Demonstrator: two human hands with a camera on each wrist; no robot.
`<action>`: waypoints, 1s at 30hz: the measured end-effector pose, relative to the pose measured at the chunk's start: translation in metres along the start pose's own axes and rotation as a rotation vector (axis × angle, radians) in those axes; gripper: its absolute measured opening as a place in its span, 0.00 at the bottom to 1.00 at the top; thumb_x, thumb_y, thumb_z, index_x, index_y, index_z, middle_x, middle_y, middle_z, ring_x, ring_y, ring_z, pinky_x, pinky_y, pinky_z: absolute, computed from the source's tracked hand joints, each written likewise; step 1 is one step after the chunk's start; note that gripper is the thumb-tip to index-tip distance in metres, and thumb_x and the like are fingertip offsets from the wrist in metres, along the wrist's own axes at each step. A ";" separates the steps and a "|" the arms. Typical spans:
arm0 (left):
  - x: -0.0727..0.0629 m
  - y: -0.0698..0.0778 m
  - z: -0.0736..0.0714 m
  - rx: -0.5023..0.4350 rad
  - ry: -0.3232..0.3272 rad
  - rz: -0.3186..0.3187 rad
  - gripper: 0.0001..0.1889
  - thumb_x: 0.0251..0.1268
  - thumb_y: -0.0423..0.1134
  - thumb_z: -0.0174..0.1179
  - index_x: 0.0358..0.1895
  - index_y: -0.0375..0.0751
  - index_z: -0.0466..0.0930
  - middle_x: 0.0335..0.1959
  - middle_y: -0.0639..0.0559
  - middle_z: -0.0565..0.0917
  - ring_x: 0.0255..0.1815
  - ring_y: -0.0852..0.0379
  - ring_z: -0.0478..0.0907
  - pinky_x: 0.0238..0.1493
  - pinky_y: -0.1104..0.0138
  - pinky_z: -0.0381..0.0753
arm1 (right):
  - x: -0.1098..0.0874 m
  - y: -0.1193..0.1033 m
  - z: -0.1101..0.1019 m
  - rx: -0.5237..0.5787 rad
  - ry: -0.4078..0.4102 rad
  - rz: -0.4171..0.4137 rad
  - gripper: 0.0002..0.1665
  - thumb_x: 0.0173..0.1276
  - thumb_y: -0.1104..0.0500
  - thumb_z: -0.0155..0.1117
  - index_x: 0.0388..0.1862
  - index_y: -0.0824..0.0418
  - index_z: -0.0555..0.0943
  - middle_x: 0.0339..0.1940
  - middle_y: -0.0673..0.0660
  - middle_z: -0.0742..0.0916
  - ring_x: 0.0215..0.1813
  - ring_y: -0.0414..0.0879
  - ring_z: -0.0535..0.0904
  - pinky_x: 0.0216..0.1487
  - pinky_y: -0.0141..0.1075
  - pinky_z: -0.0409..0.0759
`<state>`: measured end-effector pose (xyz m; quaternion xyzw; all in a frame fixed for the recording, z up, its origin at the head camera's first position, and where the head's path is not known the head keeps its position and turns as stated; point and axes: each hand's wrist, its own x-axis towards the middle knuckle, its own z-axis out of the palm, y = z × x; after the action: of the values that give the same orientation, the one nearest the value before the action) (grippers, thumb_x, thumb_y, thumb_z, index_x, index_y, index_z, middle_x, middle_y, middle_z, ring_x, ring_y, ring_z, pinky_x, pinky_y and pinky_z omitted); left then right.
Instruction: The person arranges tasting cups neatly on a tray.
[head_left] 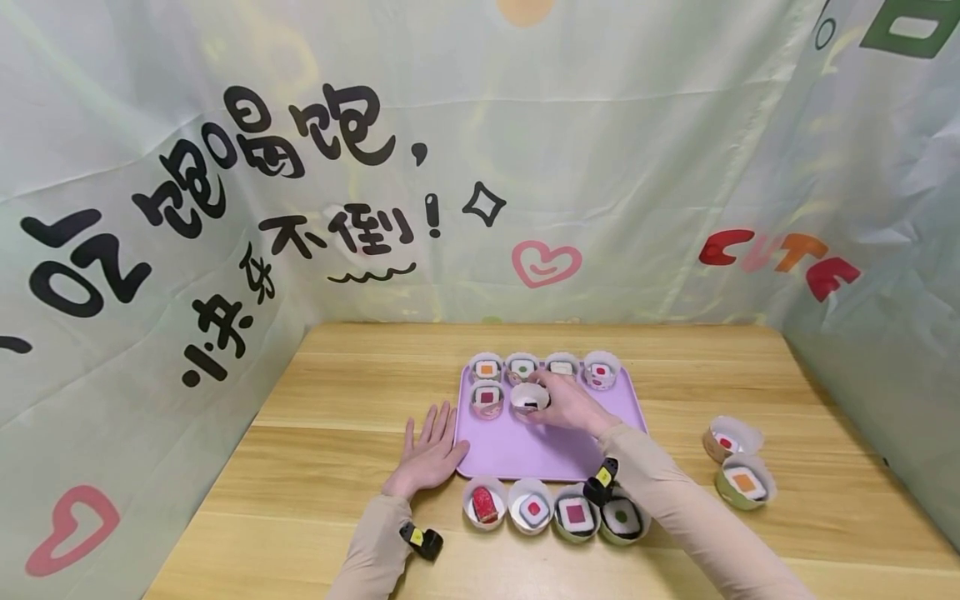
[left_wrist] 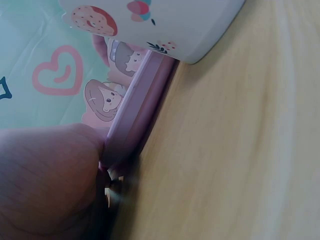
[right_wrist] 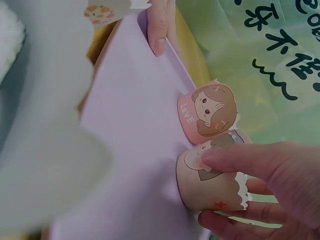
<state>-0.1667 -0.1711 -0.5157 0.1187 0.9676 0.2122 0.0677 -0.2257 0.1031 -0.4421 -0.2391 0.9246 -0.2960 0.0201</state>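
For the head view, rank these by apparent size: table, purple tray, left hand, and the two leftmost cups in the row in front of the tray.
1. Table
2. Purple tray
3. Left hand
4. Leftmost cup and second cup: too alike to rank

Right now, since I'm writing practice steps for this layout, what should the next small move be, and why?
Probably loosen the right hand and draw it back: the held cup appears to stand upright on the purple tray, beside the pink cup, and the left hand lies at the tray's edge.
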 end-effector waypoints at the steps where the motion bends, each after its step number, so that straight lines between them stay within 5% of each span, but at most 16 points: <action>1: 0.000 0.000 0.000 0.000 0.001 0.000 0.36 0.81 0.56 0.36 0.82 0.39 0.46 0.85 0.45 0.42 0.86 0.44 0.35 0.80 0.41 0.24 | 0.000 0.000 0.000 0.001 0.003 -0.003 0.34 0.53 0.58 0.81 0.57 0.67 0.78 0.49 0.64 0.87 0.49 0.56 0.84 0.52 0.50 0.83; 30: -0.001 0.001 0.000 -0.003 0.000 -0.002 0.36 0.81 0.58 0.36 0.82 0.39 0.46 0.85 0.46 0.42 0.86 0.44 0.35 0.81 0.41 0.24 | 0.002 -0.003 0.002 0.008 0.019 0.015 0.36 0.53 0.60 0.80 0.60 0.68 0.77 0.53 0.65 0.87 0.52 0.57 0.84 0.57 0.51 0.83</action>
<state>-0.1661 -0.1707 -0.5154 0.1176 0.9675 0.2135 0.0681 -0.2257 0.0997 -0.4419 -0.2293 0.9253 -0.3017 0.0145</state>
